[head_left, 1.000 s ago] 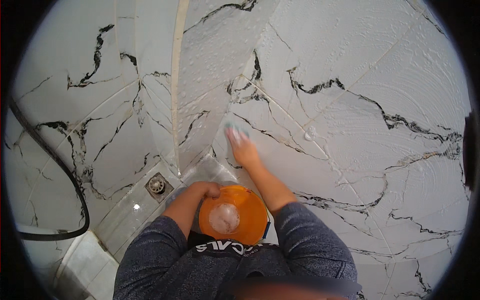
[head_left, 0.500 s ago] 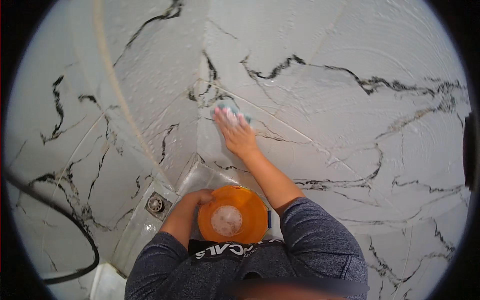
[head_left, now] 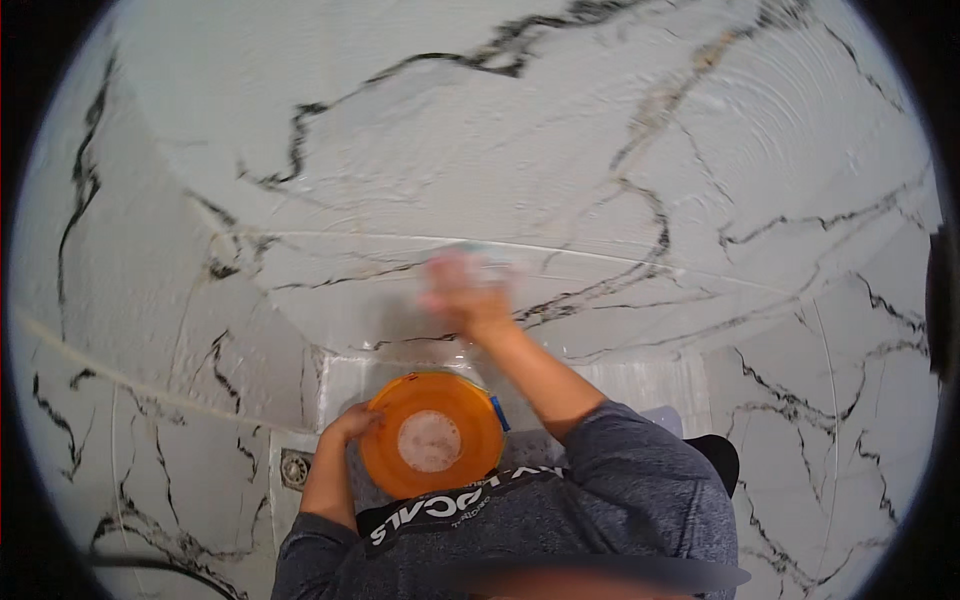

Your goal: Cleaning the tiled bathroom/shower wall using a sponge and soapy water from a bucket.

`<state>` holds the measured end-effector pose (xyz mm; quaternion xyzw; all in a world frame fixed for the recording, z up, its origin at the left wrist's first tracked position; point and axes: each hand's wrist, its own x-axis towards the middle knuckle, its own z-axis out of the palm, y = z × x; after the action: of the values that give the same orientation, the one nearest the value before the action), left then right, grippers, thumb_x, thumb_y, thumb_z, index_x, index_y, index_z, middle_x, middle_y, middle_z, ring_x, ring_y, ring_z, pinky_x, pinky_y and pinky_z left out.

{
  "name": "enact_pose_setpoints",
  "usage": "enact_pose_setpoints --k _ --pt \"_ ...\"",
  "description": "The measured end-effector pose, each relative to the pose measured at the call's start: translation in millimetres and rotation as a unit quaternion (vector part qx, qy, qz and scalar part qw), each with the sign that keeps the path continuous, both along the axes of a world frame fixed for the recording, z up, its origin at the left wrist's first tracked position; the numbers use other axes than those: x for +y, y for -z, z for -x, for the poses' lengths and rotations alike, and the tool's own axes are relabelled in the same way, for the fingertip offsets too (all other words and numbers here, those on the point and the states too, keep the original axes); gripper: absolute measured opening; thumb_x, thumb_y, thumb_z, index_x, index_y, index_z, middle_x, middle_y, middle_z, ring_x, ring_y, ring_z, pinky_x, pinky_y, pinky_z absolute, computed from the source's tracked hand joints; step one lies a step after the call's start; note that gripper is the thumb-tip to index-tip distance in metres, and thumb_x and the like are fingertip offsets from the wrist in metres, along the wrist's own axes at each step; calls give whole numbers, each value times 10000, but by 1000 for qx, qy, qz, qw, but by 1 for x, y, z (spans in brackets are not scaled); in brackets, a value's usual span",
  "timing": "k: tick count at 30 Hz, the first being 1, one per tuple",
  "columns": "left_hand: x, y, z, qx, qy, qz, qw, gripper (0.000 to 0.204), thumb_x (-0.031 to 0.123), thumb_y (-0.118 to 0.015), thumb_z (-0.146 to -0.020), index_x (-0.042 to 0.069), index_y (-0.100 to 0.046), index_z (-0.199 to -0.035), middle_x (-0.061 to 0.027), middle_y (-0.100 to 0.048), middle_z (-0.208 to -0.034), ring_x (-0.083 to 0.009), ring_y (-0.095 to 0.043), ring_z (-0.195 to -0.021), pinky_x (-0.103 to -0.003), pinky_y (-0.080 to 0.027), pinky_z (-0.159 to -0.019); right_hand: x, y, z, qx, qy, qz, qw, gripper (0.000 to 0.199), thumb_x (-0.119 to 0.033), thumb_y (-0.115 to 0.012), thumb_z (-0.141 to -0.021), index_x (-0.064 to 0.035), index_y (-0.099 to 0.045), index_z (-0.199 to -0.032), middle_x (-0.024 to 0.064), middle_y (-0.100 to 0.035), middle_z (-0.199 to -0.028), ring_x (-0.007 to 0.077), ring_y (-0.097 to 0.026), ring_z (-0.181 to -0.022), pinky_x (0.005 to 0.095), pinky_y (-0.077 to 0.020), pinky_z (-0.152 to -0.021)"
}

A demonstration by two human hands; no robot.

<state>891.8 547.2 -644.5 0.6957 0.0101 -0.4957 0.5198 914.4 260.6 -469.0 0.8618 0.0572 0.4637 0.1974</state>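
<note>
My left hand (head_left: 352, 424) grips the left rim of an orange bucket (head_left: 480, 440), thumb over the inside edge. Foamy, pale pinkish water sits at the bucket's bottom, and a blue piece shows on its right rim. In front of the bucket, my right hand (head_left: 462, 295) is pressed to the white marble-patterned wall (head_left: 380, 190), smeared by motion. Under its fingers is a teal scrubbing pad (head_left: 482, 250), blurred, so its exact shape cannot be made out. Wet, soapy streaks cover the wall around and above it.
A square floor drain (head_left: 295, 468) lies left of the bucket. A pale hose (head_left: 140, 384) hangs across the left wall, and a dark hose (head_left: 165, 566) curves at the lower left. The wall corner is at the left, with pale floor (head_left: 650, 385) along the wall's foot.
My view has swung to the right, so the corner and drain sit further left or lower. My right hand has moved rightward along the wall with the pad. My left hand stays on the bucket.
</note>
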Motion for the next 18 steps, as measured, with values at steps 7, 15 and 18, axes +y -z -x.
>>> enact_pose_setpoints --k 7,15,18 --pt "-2 -22 13 -3 -54 -1 999 373 87 -527 -762 35 -519 -1131 -64 -581 -980 -171 -548 -864 -286 -425 -772 -115 -31 43 -142 69 -91 983 638 -475 -373 -830 -148 -198 -1350 127 -131 -1406 328 -90 -1293 568 -46 -992" --pt "-16 -35 12 -32 -23 -21 999 403 14 -513 -689 -4 -519 -1091 -74 -579 -984 -201 -545 -890 -285 -412 -804 -111 83 80 -115 54 -379 917 731 -356 -424 -838 -36 -17 -1354 197 21 -1406 398 18 -1285 517 2 -1016" --pt "-4 -28 20 -16 -53 14 998 404 -5 -500 -657 -21 -524 -1061 -80 -582 -961 -201 -554 -859 -287 -425 -780 -108 19 74 -37 36 -225 973 698 -367 -406 -845 -88 -33 -1365 185 8 -1410 375 31 -1292 533 23 -1009"
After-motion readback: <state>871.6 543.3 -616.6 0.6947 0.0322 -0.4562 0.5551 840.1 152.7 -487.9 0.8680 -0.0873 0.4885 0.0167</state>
